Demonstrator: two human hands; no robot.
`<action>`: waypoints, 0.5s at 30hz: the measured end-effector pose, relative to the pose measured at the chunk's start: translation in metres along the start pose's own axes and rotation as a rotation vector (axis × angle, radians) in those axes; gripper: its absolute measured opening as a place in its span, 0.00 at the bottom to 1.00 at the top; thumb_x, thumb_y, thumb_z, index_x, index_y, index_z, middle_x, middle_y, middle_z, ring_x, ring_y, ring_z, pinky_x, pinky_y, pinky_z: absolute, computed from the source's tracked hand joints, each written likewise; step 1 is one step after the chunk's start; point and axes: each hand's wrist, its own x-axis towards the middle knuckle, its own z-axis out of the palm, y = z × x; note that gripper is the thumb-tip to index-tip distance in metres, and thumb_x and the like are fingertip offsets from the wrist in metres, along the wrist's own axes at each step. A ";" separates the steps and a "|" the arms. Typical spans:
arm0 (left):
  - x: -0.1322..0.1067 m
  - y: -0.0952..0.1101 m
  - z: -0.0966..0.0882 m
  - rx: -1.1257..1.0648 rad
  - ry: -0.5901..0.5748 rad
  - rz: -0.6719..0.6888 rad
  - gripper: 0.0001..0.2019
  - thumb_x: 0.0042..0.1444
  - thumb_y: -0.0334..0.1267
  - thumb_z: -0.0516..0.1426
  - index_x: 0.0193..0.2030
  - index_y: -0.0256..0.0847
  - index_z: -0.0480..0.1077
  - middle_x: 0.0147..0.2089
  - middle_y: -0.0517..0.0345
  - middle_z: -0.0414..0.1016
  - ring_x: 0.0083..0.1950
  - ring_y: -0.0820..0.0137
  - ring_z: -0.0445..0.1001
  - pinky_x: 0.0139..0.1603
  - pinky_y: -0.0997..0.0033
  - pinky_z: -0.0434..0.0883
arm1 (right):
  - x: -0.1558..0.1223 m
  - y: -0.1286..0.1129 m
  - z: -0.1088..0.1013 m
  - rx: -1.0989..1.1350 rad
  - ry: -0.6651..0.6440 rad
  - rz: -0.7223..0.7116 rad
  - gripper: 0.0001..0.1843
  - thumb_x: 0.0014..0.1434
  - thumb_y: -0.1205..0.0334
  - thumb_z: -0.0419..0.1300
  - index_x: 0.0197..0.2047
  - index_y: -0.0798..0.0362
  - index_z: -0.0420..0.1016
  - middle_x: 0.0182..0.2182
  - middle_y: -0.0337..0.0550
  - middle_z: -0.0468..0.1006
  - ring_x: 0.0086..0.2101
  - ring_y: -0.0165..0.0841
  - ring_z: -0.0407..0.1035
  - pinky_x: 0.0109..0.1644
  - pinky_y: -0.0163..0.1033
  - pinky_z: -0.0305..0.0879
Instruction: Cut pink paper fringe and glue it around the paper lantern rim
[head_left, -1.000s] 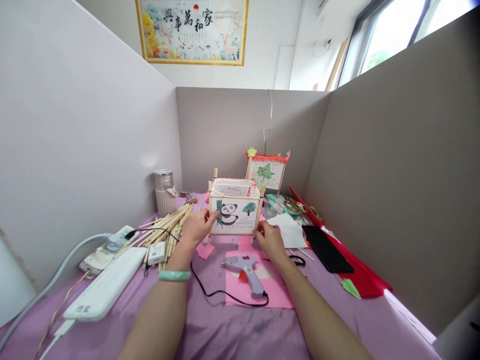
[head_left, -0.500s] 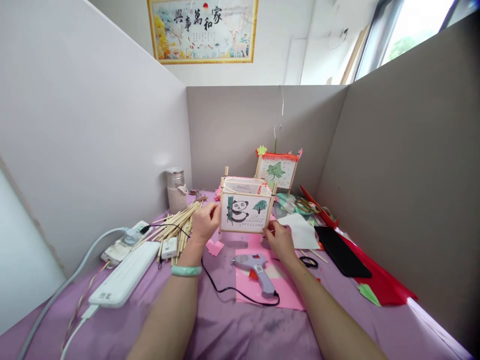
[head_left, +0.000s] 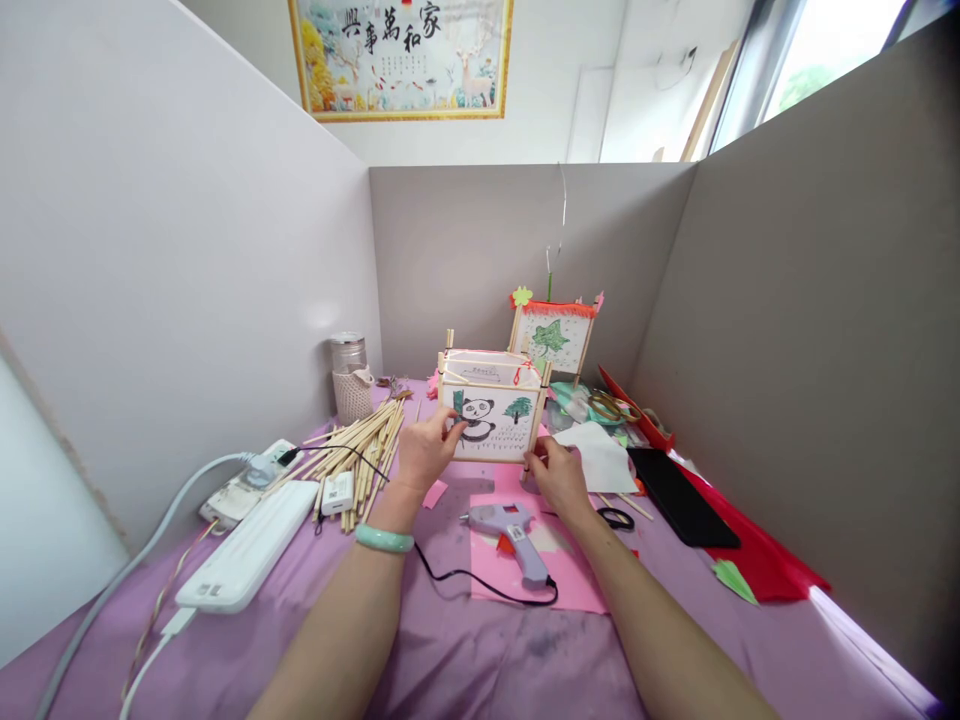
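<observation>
A box-shaped paper lantern (head_left: 491,440) with a stick frame stands upright in front of me. Its front panel bears a drawn panda and a tree. My left hand (head_left: 426,450) grips the left edge, thumb lying over the panel's front; its other fingers are partly hidden. At the lower right corner post, my right hand (head_left: 559,475) pinches the frame between thumb and fingers. Just below the lantern, a lilac glue gun (head_left: 517,540) lies on pink paper (head_left: 577,590), nozzle pointing left.
Behind stands a second lantern (head_left: 555,340) with a green leaf drawing. Loose sticks (head_left: 352,455), a jar (head_left: 349,380) and a white power bank (head_left: 247,550) are at left. Scissors (head_left: 616,518), white paper (head_left: 600,455) and a black phone (head_left: 682,500) lie right. Grey partitions (head_left: 810,350) enclose the table.
My left hand has moved right, from beside the lantern onto its left edge, with the thumb now over the panda panel. My right hand keeps its hold at the lower right corner.
</observation>
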 end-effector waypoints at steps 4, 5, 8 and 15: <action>0.002 0.003 0.006 0.072 0.076 -0.061 0.17 0.56 0.53 0.53 0.34 0.40 0.72 0.20 0.59 0.71 0.22 0.72 0.67 0.26 0.73 0.54 | 0.000 0.000 0.001 0.007 -0.002 0.006 0.08 0.54 0.63 0.54 0.37 0.55 0.71 0.34 0.45 0.77 0.34 0.34 0.70 0.39 0.36 0.60; 0.003 0.004 0.007 0.092 0.098 -0.068 0.18 0.56 0.54 0.52 0.33 0.40 0.72 0.20 0.59 0.71 0.22 0.72 0.67 0.26 0.73 0.53 | 0.000 0.000 0.001 0.009 -0.002 0.007 0.08 0.54 0.63 0.54 0.37 0.55 0.71 0.33 0.45 0.77 0.34 0.34 0.70 0.39 0.36 0.61; 0.004 0.005 0.011 0.129 0.145 -0.060 0.17 0.56 0.52 0.52 0.32 0.40 0.72 0.20 0.57 0.72 0.22 0.72 0.67 0.25 0.72 0.51 | 0.000 0.000 0.001 0.008 -0.001 0.002 0.08 0.54 0.63 0.54 0.36 0.54 0.71 0.33 0.44 0.77 0.34 0.34 0.70 0.39 0.36 0.61; 0.009 0.008 -0.001 -0.081 0.301 -0.046 0.11 0.59 0.40 0.51 0.29 0.39 0.69 0.22 0.59 0.70 0.23 0.74 0.65 0.27 0.74 0.55 | 0.000 0.000 0.001 -0.010 0.000 0.012 0.07 0.54 0.62 0.54 0.37 0.53 0.71 0.33 0.43 0.77 0.34 0.33 0.70 0.39 0.36 0.60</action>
